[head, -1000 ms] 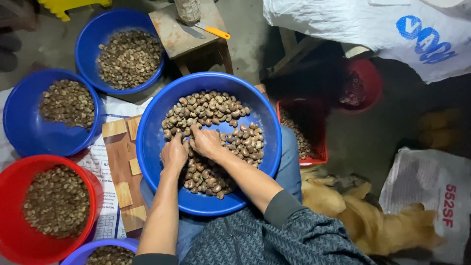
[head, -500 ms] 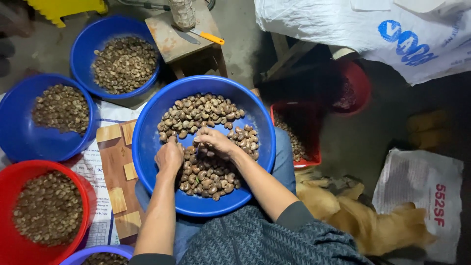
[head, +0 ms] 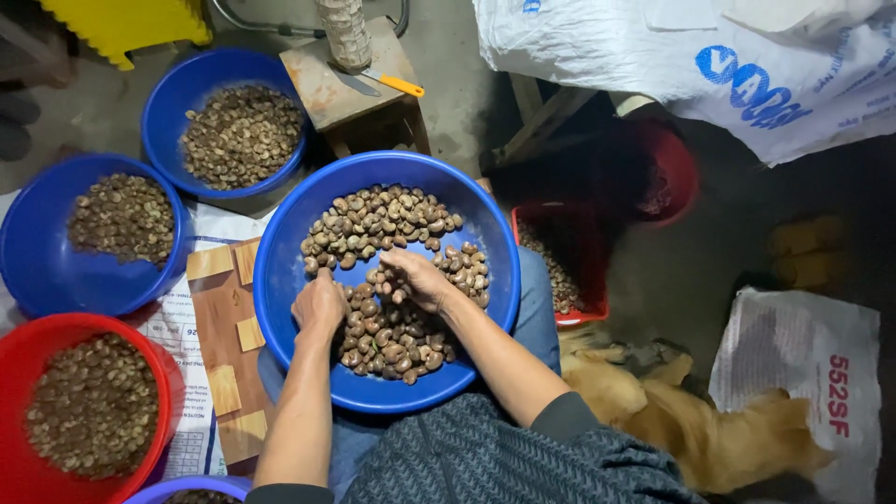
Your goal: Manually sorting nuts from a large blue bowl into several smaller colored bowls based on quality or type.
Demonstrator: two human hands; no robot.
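Observation:
A big blue basin (head: 285,280) rests on my lap, holding a heap of brown nuts (head: 373,224). My left hand (head: 319,303) lies curled on the nuts at the basin's left side, fingers bent down into the pile. My right hand (head: 418,276) is over the middle of the heap, fingers hooked around a few nuts. Whether either hand truly holds nuts is hidden by the fingers.
Two more blue basins (head: 187,84) (head: 28,252) and a red basin (head: 14,341) with nuts stand at left. A wooden stool (head: 327,79) bears a yellow-handled knife (head: 392,82). A red crate (head: 583,280) with nuts, white sacks (head: 793,364) and a tan dog (head: 691,420) are at right.
My right hand drew back toward me and curled over the nuts in the middle. My left hand shifted slightly nearer. The view tilted a little downward.

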